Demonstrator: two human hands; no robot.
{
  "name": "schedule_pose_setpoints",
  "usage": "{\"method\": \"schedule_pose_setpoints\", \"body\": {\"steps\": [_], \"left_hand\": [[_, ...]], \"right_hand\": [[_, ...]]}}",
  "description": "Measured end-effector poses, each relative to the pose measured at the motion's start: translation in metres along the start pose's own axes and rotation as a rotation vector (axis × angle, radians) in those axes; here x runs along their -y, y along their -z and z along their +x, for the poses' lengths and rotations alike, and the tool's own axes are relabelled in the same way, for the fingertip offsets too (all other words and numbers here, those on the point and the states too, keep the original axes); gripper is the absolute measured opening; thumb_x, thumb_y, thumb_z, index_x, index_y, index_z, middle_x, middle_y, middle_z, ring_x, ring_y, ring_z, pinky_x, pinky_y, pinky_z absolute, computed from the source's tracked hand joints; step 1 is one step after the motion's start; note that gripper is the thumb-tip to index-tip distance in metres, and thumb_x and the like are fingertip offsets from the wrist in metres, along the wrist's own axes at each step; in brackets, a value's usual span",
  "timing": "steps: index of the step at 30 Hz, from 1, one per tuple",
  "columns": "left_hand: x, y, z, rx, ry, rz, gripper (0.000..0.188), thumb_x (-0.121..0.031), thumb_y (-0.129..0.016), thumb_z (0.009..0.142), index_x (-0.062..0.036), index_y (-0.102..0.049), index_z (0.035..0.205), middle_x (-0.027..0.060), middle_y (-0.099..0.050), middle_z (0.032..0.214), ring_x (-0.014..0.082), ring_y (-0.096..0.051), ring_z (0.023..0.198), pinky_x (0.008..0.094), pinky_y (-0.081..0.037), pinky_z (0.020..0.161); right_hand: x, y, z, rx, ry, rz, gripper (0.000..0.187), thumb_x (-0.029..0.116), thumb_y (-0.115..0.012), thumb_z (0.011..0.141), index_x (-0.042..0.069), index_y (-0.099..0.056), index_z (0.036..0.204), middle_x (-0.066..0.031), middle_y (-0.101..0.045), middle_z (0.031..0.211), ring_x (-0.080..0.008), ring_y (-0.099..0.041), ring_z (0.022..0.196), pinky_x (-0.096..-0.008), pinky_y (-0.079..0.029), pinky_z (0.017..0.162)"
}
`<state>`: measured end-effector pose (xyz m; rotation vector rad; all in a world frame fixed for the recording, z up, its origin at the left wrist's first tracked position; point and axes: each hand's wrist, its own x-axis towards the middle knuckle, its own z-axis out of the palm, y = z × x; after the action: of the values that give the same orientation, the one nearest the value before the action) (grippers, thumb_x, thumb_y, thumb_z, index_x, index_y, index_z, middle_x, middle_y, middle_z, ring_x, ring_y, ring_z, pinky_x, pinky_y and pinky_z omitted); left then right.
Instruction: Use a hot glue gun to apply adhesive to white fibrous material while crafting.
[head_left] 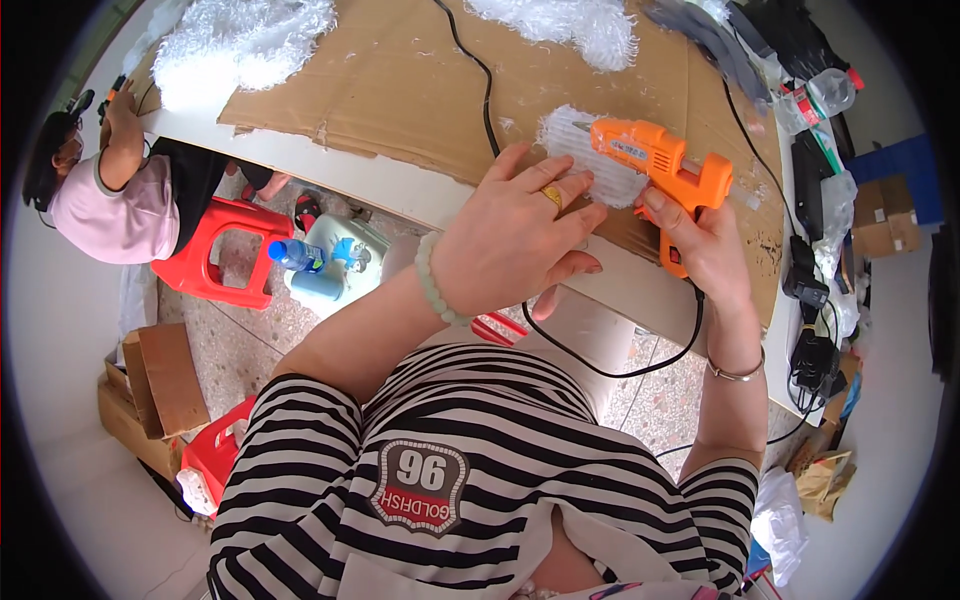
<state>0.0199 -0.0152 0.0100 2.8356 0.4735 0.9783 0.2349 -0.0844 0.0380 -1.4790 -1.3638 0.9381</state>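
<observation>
My right hand (708, 248) grips an orange hot glue gun (665, 150) by its handle, the nozzle pointing left. Beneath the nozzle lies a rounded white piece (612, 182) with a ribbed top and fuzzy edges, partly covered by the gun. At that piece's near left edge is my left hand (515, 235), fingers stretched out and a little apart, a yellow ring on one. Its fingertips reach the edge; I see nothing gripped in it. A dark power cord (640, 372) hangs from the gun's handle and loops below the table edge.
Brown cardboard (380, 90) covers the table. White fluffy heaps (240, 45) lie along its far side. A clear bottle (832, 92) and adapters (815, 360) sit at the right. Another person (115, 200) works at the left, by a red stool (225, 255).
</observation>
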Motion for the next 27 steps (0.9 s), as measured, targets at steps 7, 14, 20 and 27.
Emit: {"method": "schedule_pose_setpoints", "body": {"steps": [7, 14, 20, 27], "left_hand": [[0.0, 0.0, -0.001, 0.02, 0.023, -0.015, 0.044, -0.036, -0.071, 0.073, -0.0099, -0.062, 0.107, 0.01, -0.06, 0.117, 0.0303, -0.054, 0.112, 0.0516, -0.035, 0.099], [0.001, 0.0, -0.001, 0.019, 0.031, -0.024, 0.042, -0.034, -0.072, 0.072, -0.0094, -0.063, 0.105, 0.0092, -0.06, 0.116, 0.0292, -0.054, 0.112, 0.0512, -0.035, 0.099], [0.001, -0.002, 0.0, -0.007, 0.028, -0.044, 0.041, -0.031, -0.073, 0.069, -0.0081, -0.063, 0.102, 0.0089, -0.061, 0.114, 0.0293, -0.054, 0.11, 0.05, -0.037, 0.097], [0.002, -0.004, 0.001, -0.052, 0.003, -0.039, 0.036, -0.033, -0.071, 0.071, -0.0078, -0.065, 0.096, 0.0082, -0.063, 0.106, 0.026, -0.053, 0.104, 0.0467, -0.037, 0.096]], "right_hand": [[0.005, -0.006, 0.004, -0.033, -0.027, -0.049, 0.022, 0.014, -0.063, 0.09, 0.0, -0.057, 0.106, -0.0009, -0.06, 0.093, -0.0086, -0.055, 0.085, -0.0247, -0.045, 0.078], [0.009, -0.009, 0.007, -0.065, -0.057, -0.079, 0.022, 0.015, -0.062, 0.09, 0.0, -0.057, 0.105, -0.0003, -0.06, 0.091, -0.008, -0.054, 0.084, -0.0233, -0.044, 0.077], [0.002, -0.006, 0.011, -0.051, -0.078, -0.188, 0.023, 0.016, -0.061, 0.09, -0.001, -0.057, 0.105, 0.0003, -0.059, 0.087, -0.0075, -0.053, 0.08, -0.0233, -0.043, 0.073], [0.0, -0.006, 0.009, -0.048, -0.09, -0.187, 0.022, 0.019, -0.062, 0.09, 0.0, -0.057, 0.102, -0.0001, -0.058, 0.084, -0.0074, -0.053, 0.078, -0.0233, -0.043, 0.071]]}}
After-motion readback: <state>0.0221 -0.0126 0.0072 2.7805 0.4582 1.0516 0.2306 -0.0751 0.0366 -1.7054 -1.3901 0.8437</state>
